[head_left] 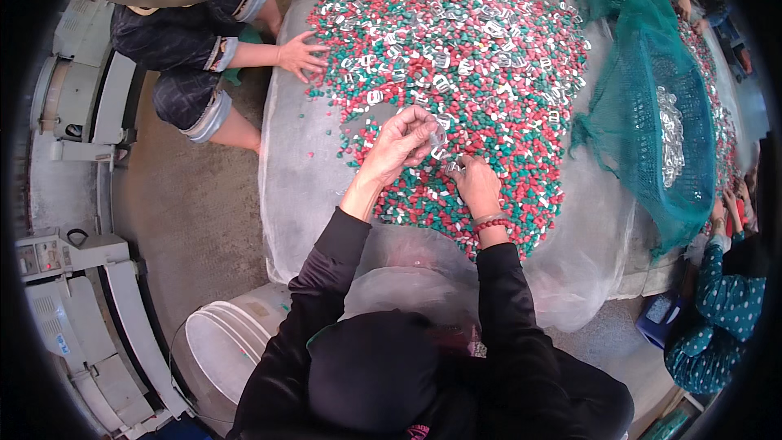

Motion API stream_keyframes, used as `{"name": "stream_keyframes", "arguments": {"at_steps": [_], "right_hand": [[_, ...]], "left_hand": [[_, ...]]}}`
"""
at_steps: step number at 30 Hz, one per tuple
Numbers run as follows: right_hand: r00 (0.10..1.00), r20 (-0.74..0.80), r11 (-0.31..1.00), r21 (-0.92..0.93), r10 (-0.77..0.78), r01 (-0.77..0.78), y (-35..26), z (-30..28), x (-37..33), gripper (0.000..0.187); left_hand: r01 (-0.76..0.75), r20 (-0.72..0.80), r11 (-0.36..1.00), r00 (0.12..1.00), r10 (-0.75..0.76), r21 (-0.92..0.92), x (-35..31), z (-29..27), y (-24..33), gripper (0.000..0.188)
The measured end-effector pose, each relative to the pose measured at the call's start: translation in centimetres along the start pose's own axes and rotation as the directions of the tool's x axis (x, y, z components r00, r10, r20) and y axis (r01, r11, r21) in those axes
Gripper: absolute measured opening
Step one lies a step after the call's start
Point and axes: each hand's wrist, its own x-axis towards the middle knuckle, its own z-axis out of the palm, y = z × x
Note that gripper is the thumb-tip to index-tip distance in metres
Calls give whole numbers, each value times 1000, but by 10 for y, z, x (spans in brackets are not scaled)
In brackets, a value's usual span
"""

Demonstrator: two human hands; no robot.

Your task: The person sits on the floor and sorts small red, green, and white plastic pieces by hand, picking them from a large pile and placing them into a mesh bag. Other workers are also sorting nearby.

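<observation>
The left hand [401,140] was raised a little above the heap with its fingers curled shut around a bunch of small clear plastic buckle pieces [438,135], some of them showing just past the fingertips. The right hand [477,183] lay lower, fingers bent down into the pile; whether it pinched anything could not be made out. A red beaded bracelet [491,223] circled the right wrist, and both forearms wore black sleeves [513,310].

Both hands worked at the near edge of a wide heap of red, green and white plastic chips [481,57], with more clear buckles scattered through it. The heap lay on a pale translucent sheet [301,171] spread over the table.

Across the heap, another person's two hands [301,55] rested on its far left edge. To the right hung a teal mesh net bag [652,130] holding clear pieces, and a person in a dotted teal sleeve [725,293] sat beyond it. A white plastic bucket [220,350] stood on the floor near the left elbow.
</observation>
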Motion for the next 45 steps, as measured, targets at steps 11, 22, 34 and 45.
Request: {"name": "stream_keyframes", "arguments": {"at_steps": [11,22,34,45], "right_hand": [[936,336,-113,939,102,-325,-18,-34,-21,22],[906,384,-192,917,177,-351,-27,-59,-35,19],[952,291,-404,863,-95,-304,-5,-32,-52,23],[982,152,-834,522,-114,-178,11,-67,-58,38]], "left_hand": [[39,-118,983,993,-17,180,7,24,-32,17],[-111,8,844,992,125,525,-8,29,-34,25],[14,-42,876,998,-39,-483,-14,13,-23,21],[-190,171,168,978,123,967,13,8,-86,31]]}}
